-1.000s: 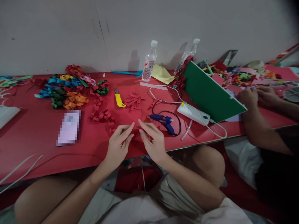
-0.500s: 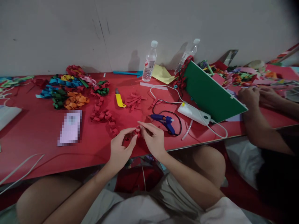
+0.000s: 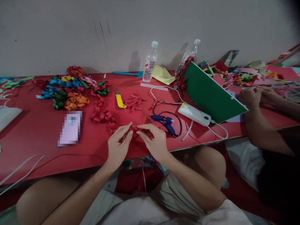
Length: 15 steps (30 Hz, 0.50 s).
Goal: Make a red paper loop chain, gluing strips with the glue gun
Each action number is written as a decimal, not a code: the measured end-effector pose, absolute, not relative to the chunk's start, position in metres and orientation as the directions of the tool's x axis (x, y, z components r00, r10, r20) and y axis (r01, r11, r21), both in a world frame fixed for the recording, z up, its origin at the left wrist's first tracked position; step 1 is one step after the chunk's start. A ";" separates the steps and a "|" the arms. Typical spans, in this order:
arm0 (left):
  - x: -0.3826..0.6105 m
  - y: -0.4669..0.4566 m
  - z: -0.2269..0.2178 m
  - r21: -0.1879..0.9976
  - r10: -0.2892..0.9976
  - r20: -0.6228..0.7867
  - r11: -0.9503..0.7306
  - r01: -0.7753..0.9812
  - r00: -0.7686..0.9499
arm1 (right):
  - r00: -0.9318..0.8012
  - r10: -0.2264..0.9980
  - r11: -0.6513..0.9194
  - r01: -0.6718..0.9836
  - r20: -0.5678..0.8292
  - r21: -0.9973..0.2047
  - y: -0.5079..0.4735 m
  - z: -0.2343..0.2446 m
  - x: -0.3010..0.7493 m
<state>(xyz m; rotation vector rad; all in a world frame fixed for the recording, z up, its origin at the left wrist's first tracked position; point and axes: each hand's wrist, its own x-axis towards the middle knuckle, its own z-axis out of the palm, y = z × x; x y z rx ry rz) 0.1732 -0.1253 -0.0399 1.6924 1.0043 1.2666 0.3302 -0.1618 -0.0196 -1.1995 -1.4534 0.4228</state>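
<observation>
Between my two hands, just above the front part of the red table, is the end of a red paper chain (image 3: 103, 116). My left hand (image 3: 119, 144) pinches it with thumb and fingertips. From the other side my right hand (image 3: 153, 140) pinches a red paper piece at the same end; the exact link is partly hidden by the fingers. The chain runs from my hands back to the left in loops. A blue glue gun (image 3: 165, 122) lies to the right of my right hand. Beyond my hands are loose red paper strips (image 3: 134, 101) and a yellow utility knife (image 3: 120, 100).
A pile of coloured paper chains (image 3: 67, 90) and a pixelated phone (image 3: 70, 128) lie left. A white power bank (image 3: 194, 114) with cables and a leaning green board (image 3: 211, 93) stand right. Water bottle (image 3: 150, 64) behind. A co-worker's hands (image 3: 253, 97) are at far right.
My left hand has shifted slightly left and its fingers have drawn closer together. My right hand's fingertips have lowered a little around the red paper. Other things have stayed put.
</observation>
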 end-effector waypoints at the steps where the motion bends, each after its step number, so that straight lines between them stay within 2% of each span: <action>1: 0.173 -0.125 -0.040 0.906 0.909 0.374 -0.400 0.136 0.185 | 0.174 0.838 0.415 0.413 0.517 -0.811 -0.162 -0.018 0.330; 5: 0.173 -0.124 -0.040 0.894 0.895 0.414 -0.434 0.111 0.166 | 0.133 0.819 0.472 0.397 0.558 -0.787 -0.163 -0.018 0.332; 11: 0.174 -0.123 -0.036 0.870 0.877 0.453 -0.474 0.135 0.159 | 0.080 0.829 0.460 0.466 0.554 -0.756 -0.163 -0.017 0.332; 15: 0.173 -0.121 -0.034 0.866 0.876 0.458 -0.478 0.149 0.150 | 0.105 0.749 0.516 0.527 0.654 -0.675 -0.184 0.005 0.348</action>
